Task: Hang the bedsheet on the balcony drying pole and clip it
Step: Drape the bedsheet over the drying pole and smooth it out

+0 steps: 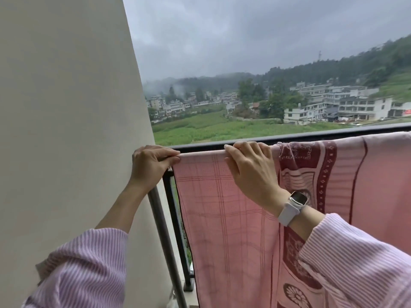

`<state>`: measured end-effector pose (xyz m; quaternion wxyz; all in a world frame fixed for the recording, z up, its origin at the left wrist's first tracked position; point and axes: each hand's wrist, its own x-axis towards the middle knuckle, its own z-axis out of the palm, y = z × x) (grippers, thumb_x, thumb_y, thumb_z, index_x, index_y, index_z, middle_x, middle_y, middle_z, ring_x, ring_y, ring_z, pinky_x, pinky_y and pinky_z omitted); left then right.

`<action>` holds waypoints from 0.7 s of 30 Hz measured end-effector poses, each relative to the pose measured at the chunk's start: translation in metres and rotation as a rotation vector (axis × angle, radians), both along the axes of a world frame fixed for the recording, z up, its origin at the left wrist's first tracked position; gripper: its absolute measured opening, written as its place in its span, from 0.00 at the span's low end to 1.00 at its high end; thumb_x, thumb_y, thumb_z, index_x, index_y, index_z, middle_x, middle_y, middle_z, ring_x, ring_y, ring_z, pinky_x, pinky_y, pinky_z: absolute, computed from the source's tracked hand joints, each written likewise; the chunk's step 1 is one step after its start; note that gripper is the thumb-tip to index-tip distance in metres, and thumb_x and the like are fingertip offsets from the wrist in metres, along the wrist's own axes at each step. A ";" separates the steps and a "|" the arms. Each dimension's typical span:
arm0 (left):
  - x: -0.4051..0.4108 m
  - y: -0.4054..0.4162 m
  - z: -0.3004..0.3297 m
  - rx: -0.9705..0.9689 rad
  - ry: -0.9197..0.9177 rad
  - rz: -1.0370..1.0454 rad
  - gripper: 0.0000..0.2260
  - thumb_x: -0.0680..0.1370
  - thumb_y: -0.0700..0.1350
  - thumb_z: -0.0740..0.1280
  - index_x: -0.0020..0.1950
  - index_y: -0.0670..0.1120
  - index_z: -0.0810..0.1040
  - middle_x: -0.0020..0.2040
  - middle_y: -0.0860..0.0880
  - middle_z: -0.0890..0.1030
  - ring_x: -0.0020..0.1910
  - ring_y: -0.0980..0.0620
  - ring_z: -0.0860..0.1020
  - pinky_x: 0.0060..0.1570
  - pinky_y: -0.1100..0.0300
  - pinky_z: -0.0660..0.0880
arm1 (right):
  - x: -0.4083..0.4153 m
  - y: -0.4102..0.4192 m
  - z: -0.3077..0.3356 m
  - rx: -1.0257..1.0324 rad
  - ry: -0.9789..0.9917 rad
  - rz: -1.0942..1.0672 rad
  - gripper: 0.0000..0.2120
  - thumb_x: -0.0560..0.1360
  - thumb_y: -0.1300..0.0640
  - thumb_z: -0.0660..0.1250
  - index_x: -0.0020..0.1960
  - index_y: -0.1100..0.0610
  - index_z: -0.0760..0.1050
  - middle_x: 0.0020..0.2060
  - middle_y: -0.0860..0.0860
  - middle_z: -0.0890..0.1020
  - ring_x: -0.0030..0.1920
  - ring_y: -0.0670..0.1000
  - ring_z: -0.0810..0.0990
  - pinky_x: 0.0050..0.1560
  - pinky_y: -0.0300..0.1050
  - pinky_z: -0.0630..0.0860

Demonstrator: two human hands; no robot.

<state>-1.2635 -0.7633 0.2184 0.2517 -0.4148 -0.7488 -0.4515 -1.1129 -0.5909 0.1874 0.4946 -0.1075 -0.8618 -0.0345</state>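
Bedsheet point(233, 218) is draped over the balcony drying pole point(202, 153) at 3 o'clock of the wall point(66, 107) — thin pink woven cotton with a faint check, a dark red patterned panel bunched at 3 o'clock of the right hand. Step in hand, I'd judge: spread the top fold flat along the pole, tension evenly, then clip. Left hand point(151, 162) pinches the sheet's corner at the pole end; right hand point(249, 163) curls over the fold, gripping sheet and pole together. Pull the bunched section out first — clips hold badly on thick folds. No clips visible. White strap watch point(293, 206) on the right wrist.
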 end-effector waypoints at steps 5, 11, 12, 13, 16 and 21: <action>-0.002 0.004 0.001 0.107 -0.046 -0.052 0.05 0.69 0.38 0.72 0.43 0.44 0.83 0.37 0.53 0.77 0.43 0.45 0.79 0.51 0.45 0.77 | -0.005 -0.006 0.027 -0.279 -0.064 0.054 0.08 0.74 0.51 0.65 0.48 0.54 0.79 0.48 0.48 0.78 0.51 0.51 0.70 0.47 0.45 0.54; -0.014 -0.018 0.013 0.214 0.045 0.100 0.03 0.71 0.39 0.70 0.43 0.41 0.82 0.41 0.43 0.82 0.42 0.42 0.80 0.48 0.51 0.75 | -0.030 -0.037 0.050 -0.262 -0.068 0.096 0.06 0.74 0.57 0.64 0.46 0.52 0.80 0.47 0.49 0.79 0.50 0.51 0.70 0.50 0.49 0.59; -0.018 -0.026 0.018 0.242 0.084 0.167 0.04 0.72 0.39 0.70 0.44 0.40 0.82 0.43 0.41 0.83 0.44 0.41 0.79 0.49 0.53 0.73 | -0.039 -0.045 0.057 -0.225 -0.048 0.114 0.06 0.74 0.56 0.64 0.47 0.52 0.80 0.48 0.49 0.79 0.50 0.51 0.70 0.50 0.48 0.58; -0.022 -0.034 0.022 0.272 0.119 0.222 0.04 0.72 0.39 0.69 0.44 0.39 0.82 0.44 0.39 0.83 0.45 0.40 0.79 0.49 0.54 0.72 | -0.047 -0.055 0.065 -0.190 -0.019 0.135 0.07 0.74 0.56 0.64 0.48 0.53 0.80 0.48 0.49 0.78 0.50 0.50 0.70 0.50 0.47 0.57; -0.040 -0.057 0.028 0.272 0.168 0.374 0.05 0.73 0.40 0.68 0.45 0.40 0.81 0.46 0.38 0.83 0.47 0.38 0.78 0.52 0.48 0.70 | -0.068 -0.076 0.077 -0.108 0.001 0.182 0.08 0.75 0.54 0.63 0.51 0.51 0.80 0.50 0.49 0.78 0.52 0.51 0.71 0.51 0.46 0.57; -0.047 -0.075 -0.004 0.032 0.016 0.269 0.09 0.75 0.42 0.66 0.54 0.45 0.80 0.56 0.42 0.79 0.57 0.40 0.74 0.59 0.48 0.68 | -0.072 -0.079 0.052 -0.011 -0.128 0.203 0.13 0.76 0.58 0.59 0.59 0.52 0.76 0.54 0.52 0.79 0.55 0.53 0.74 0.57 0.51 0.63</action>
